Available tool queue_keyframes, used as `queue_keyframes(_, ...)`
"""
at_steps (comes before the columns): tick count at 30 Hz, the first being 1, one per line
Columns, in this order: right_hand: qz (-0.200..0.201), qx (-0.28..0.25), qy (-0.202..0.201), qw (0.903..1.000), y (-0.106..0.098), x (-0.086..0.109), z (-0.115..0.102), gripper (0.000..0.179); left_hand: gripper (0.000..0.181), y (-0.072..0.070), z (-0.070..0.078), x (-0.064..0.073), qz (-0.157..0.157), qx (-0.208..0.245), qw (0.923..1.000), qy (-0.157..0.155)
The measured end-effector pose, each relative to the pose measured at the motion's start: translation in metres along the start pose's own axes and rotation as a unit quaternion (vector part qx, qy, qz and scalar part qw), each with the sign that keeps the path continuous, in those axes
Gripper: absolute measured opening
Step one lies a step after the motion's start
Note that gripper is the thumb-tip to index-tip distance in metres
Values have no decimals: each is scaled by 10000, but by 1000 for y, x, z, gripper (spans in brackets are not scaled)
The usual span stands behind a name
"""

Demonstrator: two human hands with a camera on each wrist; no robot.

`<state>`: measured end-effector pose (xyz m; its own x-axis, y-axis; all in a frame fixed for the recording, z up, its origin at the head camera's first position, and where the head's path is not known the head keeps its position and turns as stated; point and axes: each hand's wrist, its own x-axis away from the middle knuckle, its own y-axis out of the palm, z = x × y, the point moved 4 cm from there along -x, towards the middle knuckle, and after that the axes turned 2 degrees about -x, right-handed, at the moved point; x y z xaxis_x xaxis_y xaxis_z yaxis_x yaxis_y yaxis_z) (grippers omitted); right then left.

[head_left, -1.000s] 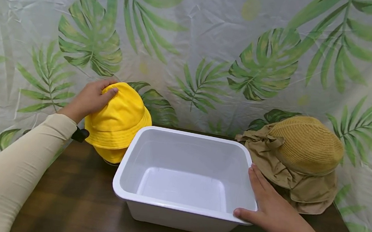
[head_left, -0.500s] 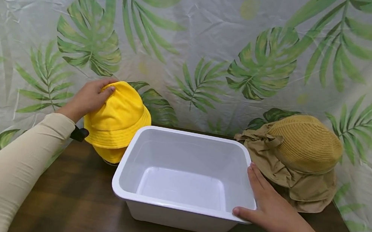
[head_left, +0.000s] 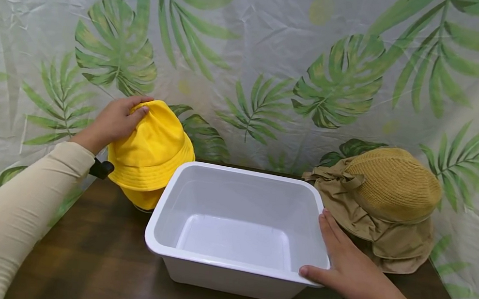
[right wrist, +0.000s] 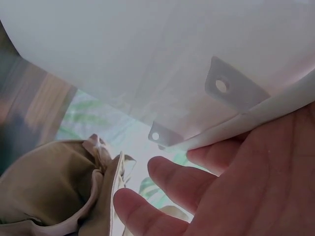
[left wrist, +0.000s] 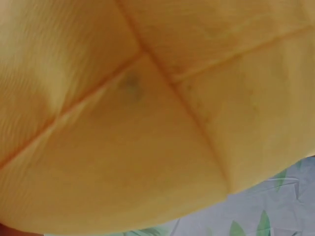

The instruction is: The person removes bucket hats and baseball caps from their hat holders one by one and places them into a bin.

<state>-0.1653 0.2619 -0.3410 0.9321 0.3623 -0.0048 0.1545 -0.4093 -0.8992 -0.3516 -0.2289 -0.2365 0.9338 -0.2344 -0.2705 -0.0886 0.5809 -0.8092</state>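
My left hand [head_left: 117,119] pinches the crown of a yellow bucket hat [head_left: 156,145] between thumb and fingers, at the left behind the tub. Beneath its brim shows more yellow cloth [head_left: 144,199] with a dark edge at the bottom. Yellow panels with seams, the hat's crown [left wrist: 147,137], fill most of the left wrist view. My right hand [head_left: 351,273] rests on the right rim of a white plastic tub [head_left: 231,265], fingers extended along the side and thumb over the front corner. From below, the right wrist view has its fingers [right wrist: 182,184] beside the tub's outer wall [right wrist: 118,64].
A tan straw hat [head_left: 393,185] with a brown cloth brim and bow stands right of the tub, near my right hand. All of it is on a dark wooden table [head_left: 93,251]. A leaf-print sheet [head_left: 267,50] hangs close behind the table.
My left hand has risen slightly, drawing the yellow hat's crown up to a taller peak. The right hand and the tub hold their places.
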Motion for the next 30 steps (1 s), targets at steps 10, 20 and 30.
queue_keyframes(10,56,36,-50,10000,-1,1,-2,107,49,-12,9,2,289,-71,9993,208)
queue_keyframes(20,43,12,-82,10000,0,1,-1,107,48,-24,20,1,494,-59,9982,324)
queue_keyframes(30,56,-3,-98,9999,0,0,-1,108,50,-31,33,5,552,66,9977,394)
